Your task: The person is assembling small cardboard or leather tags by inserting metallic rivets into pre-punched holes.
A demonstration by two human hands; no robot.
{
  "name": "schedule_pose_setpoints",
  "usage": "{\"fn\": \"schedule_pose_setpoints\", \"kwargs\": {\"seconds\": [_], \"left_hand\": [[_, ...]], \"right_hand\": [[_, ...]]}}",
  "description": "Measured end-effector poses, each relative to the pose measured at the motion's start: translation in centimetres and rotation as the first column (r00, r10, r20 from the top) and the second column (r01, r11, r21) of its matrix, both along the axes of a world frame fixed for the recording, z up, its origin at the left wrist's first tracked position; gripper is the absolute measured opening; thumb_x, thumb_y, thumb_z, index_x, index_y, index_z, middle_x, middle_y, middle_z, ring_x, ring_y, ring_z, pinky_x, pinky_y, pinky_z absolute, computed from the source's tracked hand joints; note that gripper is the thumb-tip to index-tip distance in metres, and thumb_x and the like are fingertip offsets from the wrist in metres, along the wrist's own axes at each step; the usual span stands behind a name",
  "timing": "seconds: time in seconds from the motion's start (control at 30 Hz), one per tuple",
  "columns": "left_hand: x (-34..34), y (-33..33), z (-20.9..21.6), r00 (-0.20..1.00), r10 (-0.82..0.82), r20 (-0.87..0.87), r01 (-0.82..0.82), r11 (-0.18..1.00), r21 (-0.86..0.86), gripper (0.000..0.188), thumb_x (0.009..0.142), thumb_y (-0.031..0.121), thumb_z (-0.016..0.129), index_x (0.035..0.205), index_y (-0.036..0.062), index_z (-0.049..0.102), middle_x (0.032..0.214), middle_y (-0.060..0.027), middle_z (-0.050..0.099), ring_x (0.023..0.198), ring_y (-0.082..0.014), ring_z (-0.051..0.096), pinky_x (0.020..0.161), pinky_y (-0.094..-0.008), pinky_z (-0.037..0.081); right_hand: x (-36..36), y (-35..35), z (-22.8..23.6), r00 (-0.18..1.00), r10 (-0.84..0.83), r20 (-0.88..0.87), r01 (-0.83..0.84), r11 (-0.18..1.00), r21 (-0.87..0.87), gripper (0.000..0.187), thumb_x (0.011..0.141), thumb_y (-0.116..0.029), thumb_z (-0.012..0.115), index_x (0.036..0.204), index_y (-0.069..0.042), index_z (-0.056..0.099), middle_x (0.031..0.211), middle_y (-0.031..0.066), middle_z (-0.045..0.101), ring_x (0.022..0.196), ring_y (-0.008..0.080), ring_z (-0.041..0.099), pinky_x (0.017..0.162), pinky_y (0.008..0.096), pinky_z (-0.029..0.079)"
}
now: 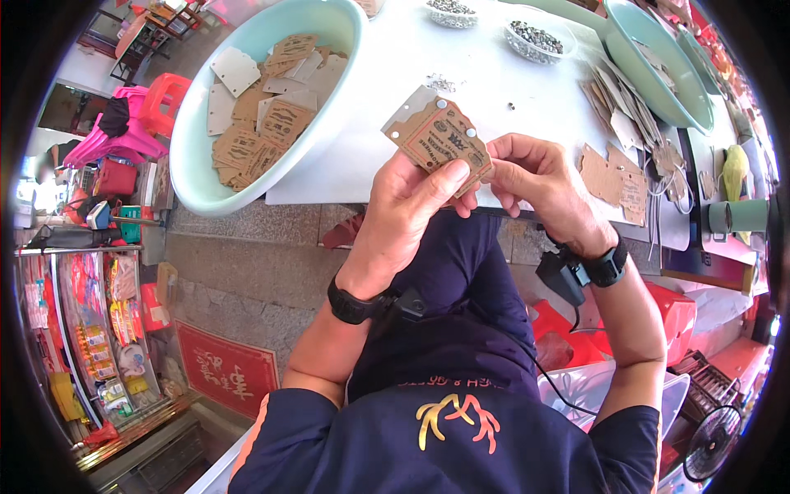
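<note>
Head view.

Item: one brown kraft card (436, 138), printed, edge scalloped, a pale-grey sheet showing behind its upper left; white round studs (471, 132) near its corners. Location: in my two hands, above the near edge of the white table (395, 49), tilted.

Left hand (414, 185): closed on the card from below, thumb laid across the front, fingers behind.

Right hand (531, 171): thumb and forefinger pinched at the card's right edge, remaining fingers curled; whether a small part also sits between the tips, I cannot tell.

Wrists: one black band with a small device on each.

Left of my hands: a large pale-green oval basin (350, 45), holding a loose heap of brown and grey cards (284, 119).

Beyond the card: a scatter of small metal pieces (442, 82); a single piece (512, 106) apart to the right; two clear plastic bowls, one (539, 43) nearer and one (453, 11) at the top of the view, both filled with small metal parts.

Right of my hands: flat brown cards (601, 174) near the table's edge; a leaning stack of cards (617, 99); white cords (658, 198); a second pale-green basin (683, 103); a green cup (732, 217).
</note>
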State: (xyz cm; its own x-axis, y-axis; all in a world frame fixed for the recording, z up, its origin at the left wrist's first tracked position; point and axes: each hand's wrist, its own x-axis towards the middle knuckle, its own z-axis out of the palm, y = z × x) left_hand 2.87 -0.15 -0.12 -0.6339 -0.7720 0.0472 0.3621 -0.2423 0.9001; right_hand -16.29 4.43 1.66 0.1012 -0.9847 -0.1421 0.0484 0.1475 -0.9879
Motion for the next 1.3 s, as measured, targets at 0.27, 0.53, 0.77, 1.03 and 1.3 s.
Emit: {"fn": "schedule_pose_setpoints", "kwargs": {"seconds": [0.27,0.53,0.77,1.03,1.3], "left_hand": [[-0.7,0.8,0.6,1.000,0.005,0.015,-0.005,1.000,0.002,0.027,0.097,0.019,0.055,0.118,0.0016,0.053,0.094,-0.0055,0.062,0.076,-0.0115,0.058,0.065,-0.0254,0.047],[-1.3,1.1,0.4,0.999,0.037,-0.021,-0.037,0.999,0.028,0.025,0.098,0.017,0.055,0.118,0.0019,0.053,0.095,-0.0056,0.062,0.075,-0.0113,0.058,0.065,-0.0245,0.047],[-1.6,1.3,0.8,0.996,0.062,-0.067,-0.058,0.997,0.060,0.026,0.098,0.015,0.054,0.121,0.0025,0.052,0.096,-0.0054,0.062,0.076,-0.0111,0.058,0.065,-0.0251,0.047],[-1.7,1.2,0.3,0.997,0.057,-0.059,-0.057,0.998,0.004,0.025,0.099,0.016,0.054,0.120,0.0029,0.052,0.096,-0.0048,0.062,0.077,-0.0104,0.057,0.066,-0.0254,0.046],[-2.0,1.3,0.3,0.992,0.094,-0.083,-0.093,0.996,0.017,0.025,0.099,0.015,0.055,0.120,0.0025,0.052,0.097,-0.0047,0.061,0.077,-0.0107,0.056,0.067,-0.0258,0.046]], "right_hand": [[0.2,1.6,-0.2,0.981,-0.079,0.176,0.067,0.995,0.076,0.020,0.096,-0.022,0.061,0.100,-0.003,0.066,0.076,-0.0030,0.061,0.063,0.0017,0.052,0.055,0.0171,0.043],[0.3,1.9,-1.2,0.939,-0.091,0.331,0.063,0.994,0.095,0.016,0.094,-0.018,0.063,0.098,-0.004,0.065,0.076,-0.0009,0.064,0.057,0.0033,0.052,0.049,0.0179,0.039],[0.8,2.3,-1.0,0.937,-0.117,0.331,0.101,0.993,0.063,0.016,0.094,-0.019,0.062,0.096,-0.004,0.066,0.079,-0.0011,0.063,0.063,0.0026,0.051,0.055,0.0170,0.042],[1.3,2.4,-0.8,0.905,-0.152,0.398,0.138,0.988,0.064,0.015,0.095,-0.018,0.061,0.096,-0.004,0.066,0.079,0.0021,0.065,0.061,0.0038,0.052,0.055,0.0169,0.042],[1.8,2.8,-0.6,0.921,-0.184,0.344,0.203,0.979,-0.020,0.018,0.096,-0.019,0.059,0.098,-0.002,0.064,0.083,0.0058,0.067,0.067,0.0050,0.056,0.056,0.0180,0.045]]}}
